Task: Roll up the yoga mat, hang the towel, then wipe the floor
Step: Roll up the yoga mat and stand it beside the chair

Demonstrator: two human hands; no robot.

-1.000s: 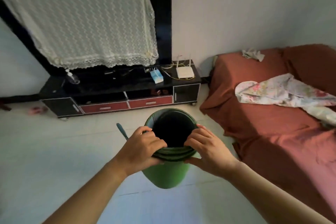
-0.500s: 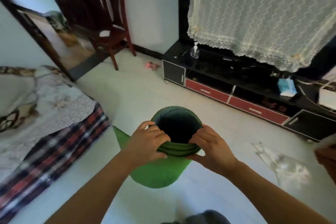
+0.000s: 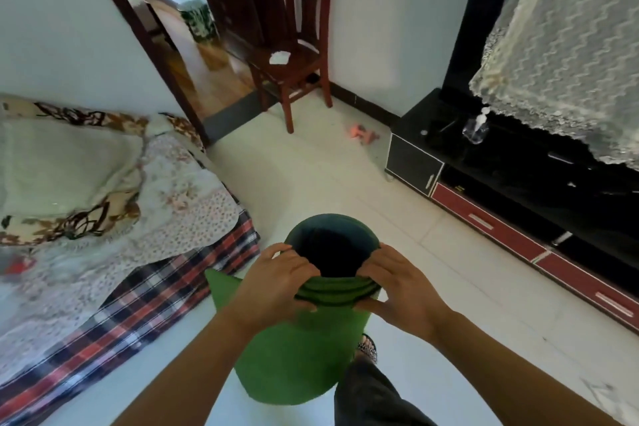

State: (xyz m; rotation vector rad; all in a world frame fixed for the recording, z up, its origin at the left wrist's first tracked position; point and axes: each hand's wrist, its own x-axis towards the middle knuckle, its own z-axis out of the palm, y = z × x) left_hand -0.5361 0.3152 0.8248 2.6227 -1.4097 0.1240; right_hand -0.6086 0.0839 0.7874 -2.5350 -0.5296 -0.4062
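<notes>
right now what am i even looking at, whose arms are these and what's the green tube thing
No machine here: these are a person's two bare arms, seen from a wide-angle camera worn on their head, looking down. The left hand and right hand each grip the top rim of a rolled green yoga mat, fingers curled over its edge, so you look down its dark hollow. On the pale floor lies a small pink thing, too blurred to name. Nearby stand a wooden chair, a bed with patterned covers, and a black and red cabinet.
</notes>
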